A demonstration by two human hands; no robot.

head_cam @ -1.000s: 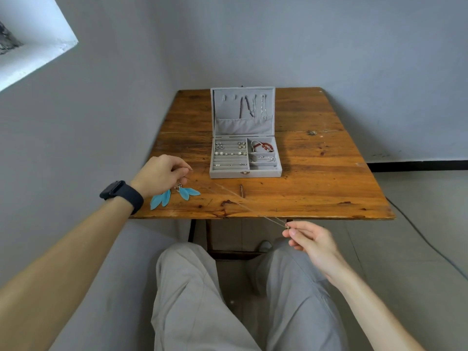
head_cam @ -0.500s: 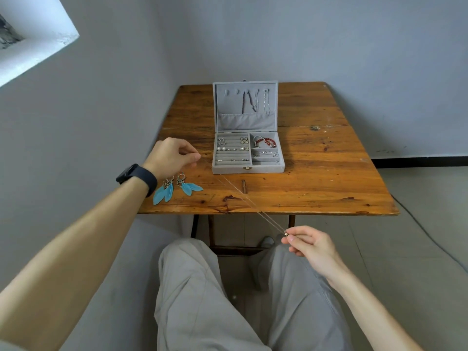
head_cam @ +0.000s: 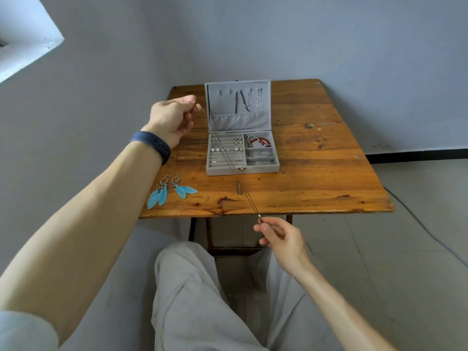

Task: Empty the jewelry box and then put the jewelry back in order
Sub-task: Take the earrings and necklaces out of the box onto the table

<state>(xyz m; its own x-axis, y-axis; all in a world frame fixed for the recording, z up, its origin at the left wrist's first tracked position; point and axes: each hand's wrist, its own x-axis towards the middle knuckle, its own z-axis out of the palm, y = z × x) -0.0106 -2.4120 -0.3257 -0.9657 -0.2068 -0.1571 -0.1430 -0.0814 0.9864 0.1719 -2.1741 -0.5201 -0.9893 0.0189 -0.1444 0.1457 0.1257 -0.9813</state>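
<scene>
An open grey jewelry box (head_cam: pixel 274 166) stands mid-table, with necklaces hanging in its upright lid and earrings, rings and a red bead bracelet (head_cam: pixel 260 142) in its tray. A thin chain necklace (head_cam: pixel 249 200) stretches taut between my hands, passing over the box's left side. My left hand (head_cam: pixel 172 117) pinches one end, raised left of the lid. My right hand (head_cam: pixel 279 235) pinches the other end, with its small pendant, just off the table's near edge. A pair of blue feather earrings (head_cam: pixel 169 190) lies on the table at front left.
The wooden table (head_cam: pixel 329 178) stands against grey walls at the left and back. My knees in grey trousers are below its near edge. A cable runs along the floor at right.
My left hand has lifted and moved away from the feather earrings toward the box lid, drawing the chain across the box. My right hand has stayed near the table's front edge.
</scene>
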